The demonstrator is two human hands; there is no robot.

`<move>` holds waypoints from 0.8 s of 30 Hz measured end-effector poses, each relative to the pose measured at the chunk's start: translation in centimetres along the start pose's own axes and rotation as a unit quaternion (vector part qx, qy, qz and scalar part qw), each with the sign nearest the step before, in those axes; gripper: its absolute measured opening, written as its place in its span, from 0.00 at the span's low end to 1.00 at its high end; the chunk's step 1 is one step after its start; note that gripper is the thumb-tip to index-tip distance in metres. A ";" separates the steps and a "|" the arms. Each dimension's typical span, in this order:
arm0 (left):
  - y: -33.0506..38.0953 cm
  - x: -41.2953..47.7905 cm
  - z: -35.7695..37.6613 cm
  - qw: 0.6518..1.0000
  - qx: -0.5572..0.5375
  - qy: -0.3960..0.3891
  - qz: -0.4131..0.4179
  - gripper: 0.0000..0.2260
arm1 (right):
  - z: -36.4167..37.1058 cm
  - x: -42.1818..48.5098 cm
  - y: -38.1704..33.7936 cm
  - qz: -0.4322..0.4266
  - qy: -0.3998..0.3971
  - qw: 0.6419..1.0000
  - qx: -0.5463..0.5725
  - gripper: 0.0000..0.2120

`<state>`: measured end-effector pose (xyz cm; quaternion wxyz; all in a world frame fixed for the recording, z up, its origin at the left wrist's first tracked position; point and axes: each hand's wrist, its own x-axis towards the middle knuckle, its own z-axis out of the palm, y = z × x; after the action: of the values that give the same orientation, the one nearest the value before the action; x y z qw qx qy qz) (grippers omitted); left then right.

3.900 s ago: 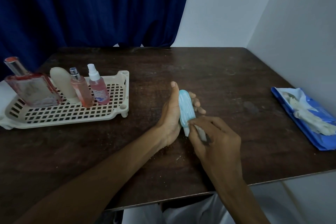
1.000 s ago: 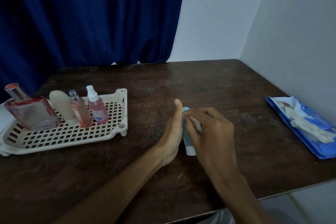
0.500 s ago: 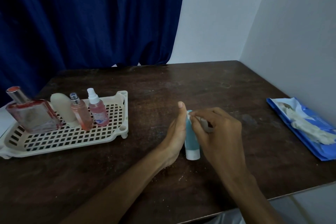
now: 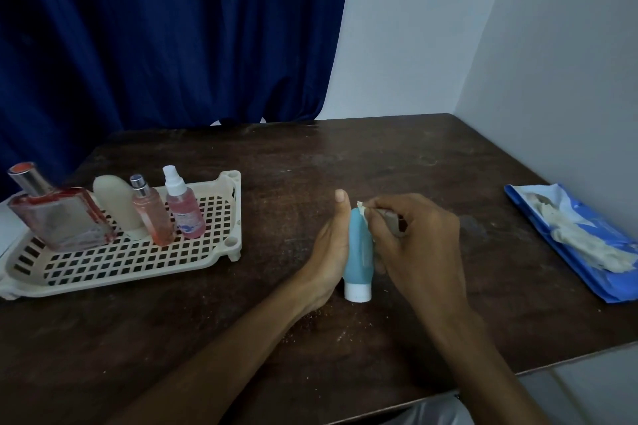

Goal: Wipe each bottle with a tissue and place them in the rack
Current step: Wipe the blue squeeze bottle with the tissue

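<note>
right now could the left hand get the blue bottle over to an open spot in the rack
Probably yes. The left hand already cups the blue bottle, the table between it and the rack is bare, and the rack's near grid in front of the four bottles is free.

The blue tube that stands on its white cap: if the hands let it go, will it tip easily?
Probably yes. The blue tube is tall and stands only on its small white cap, so a light push may topple it. It looks like soft plastic, so it would likely give when squeezed. The left hand is steadying it now.
</note>
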<state>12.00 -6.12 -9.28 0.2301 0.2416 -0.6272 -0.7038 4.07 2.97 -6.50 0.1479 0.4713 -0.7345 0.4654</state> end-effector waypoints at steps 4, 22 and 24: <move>0.0 0.0 -0.1 1.000 0.007 0.019 0.007 0.36 | 0.0 -0.6 -0.5 -0.022 0.002 1.000 -0.003 0.03; 0.2 0.1 0.4 0.994 0.041 0.065 0.071 0.32 | 0.5 -1.2 -0.2 -0.005 0.022 1.000 -0.016 0.04; 0.0 0.1 0.3 0.994 0.034 0.068 0.085 0.31 | 0.8 -1.4 -0.7 -0.006 0.019 1.000 -0.008 0.04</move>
<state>11.68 -5.95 -9.30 0.3227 0.2426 -0.6515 -0.6422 5.48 3.01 -7.44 0.1684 0.4657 -0.7325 0.4672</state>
